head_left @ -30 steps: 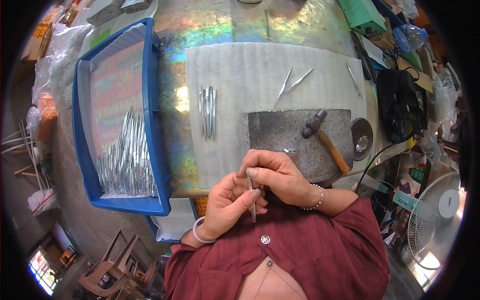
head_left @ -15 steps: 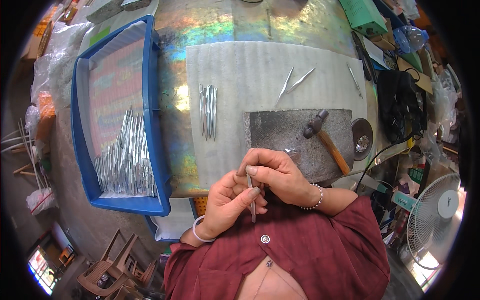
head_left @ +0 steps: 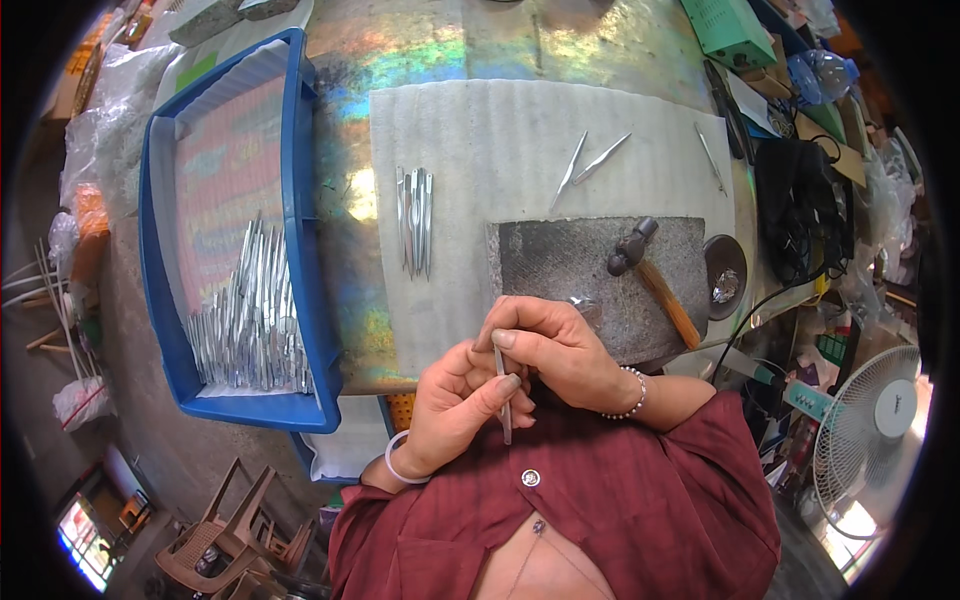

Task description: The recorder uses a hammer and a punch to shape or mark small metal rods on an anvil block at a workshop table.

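Note:
Close to my chest, a slim pair of metal tweezers (head_left: 506, 420) is held between both hands. My right hand (head_left: 565, 350) pinches its upper end between thumb and fingers. Lower down, my left hand (head_left: 450, 405) grips it, the thumb pressed along its side. Beyond my hands lies a grey stone block (head_left: 550, 250), with a wooden-handled hammer (head_left: 660, 295) resting on it. Several tweezers (head_left: 415, 225) lie side by side on the white foam sheet (head_left: 480, 130). Farther right on the sheet are two separate tweezers (head_left: 602, 158) and a single one (head_left: 710, 160).
At the left, a blue tray (head_left: 300, 180) holds a heap of metal tweezers (head_left: 250, 320). Right of the block is a dark round dish (head_left: 727, 280). A green box (head_left: 730, 35), plastic bottle (head_left: 825, 75) and black cloth or bag (head_left: 795, 205) crowd the right edge. A fan (head_left: 880, 430) stands right.

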`<move>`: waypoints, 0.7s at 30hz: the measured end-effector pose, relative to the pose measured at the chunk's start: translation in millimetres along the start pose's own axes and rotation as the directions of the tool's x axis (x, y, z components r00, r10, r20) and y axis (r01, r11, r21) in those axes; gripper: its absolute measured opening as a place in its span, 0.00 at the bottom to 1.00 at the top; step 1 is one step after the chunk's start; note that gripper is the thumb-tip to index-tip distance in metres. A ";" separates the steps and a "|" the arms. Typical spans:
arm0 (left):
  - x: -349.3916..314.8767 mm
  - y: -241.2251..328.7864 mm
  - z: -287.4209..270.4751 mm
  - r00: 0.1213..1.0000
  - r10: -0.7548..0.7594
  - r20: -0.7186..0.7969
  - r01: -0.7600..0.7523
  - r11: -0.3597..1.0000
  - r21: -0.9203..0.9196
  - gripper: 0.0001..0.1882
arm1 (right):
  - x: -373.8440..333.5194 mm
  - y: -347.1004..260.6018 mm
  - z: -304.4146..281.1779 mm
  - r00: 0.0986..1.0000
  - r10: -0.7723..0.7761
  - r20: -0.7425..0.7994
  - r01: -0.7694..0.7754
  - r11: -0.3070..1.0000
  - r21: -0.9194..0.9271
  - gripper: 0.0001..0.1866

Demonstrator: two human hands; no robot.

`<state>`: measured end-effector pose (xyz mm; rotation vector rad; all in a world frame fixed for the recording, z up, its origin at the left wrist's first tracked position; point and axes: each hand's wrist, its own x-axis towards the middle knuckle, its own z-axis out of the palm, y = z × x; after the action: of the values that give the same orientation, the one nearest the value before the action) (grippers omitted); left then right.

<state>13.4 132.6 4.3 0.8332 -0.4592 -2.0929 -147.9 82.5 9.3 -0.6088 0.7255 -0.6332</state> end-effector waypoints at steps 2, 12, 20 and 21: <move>0.2 -0.1 -0.4 1.000 0.001 0.000 -0.001 1.000 0.002 0.09 | 0.2 -0.7 0.3 1.000 0.002 -0.008 -0.002 1.000 -0.018 0.08; 1.1 -4.1 -6.3 0.999 0.014 0.051 -0.011 0.999 -0.049 0.10 | 1.3 -1.1 0.2 1.000 0.016 -0.022 -0.017 0.999 -0.029 0.08; 2.2 -5.9 -11.2 0.996 0.025 0.090 -0.018 0.996 -0.083 0.11 | 4.0 -3.0 1.0 0.999 0.048 -0.015 -0.048 0.999 -0.013 0.08; 1.9 -6.1 -10.5 0.996 0.031 0.081 -0.025 0.997 -0.078 0.11 | 4.2 -2.6 1.4 0.999 0.050 -0.014 -0.050 0.999 -0.014 0.08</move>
<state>16.5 134.4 -7.4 0.6945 -0.4290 -2.1113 -145.2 78.2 10.3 -0.5979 0.7565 -0.5867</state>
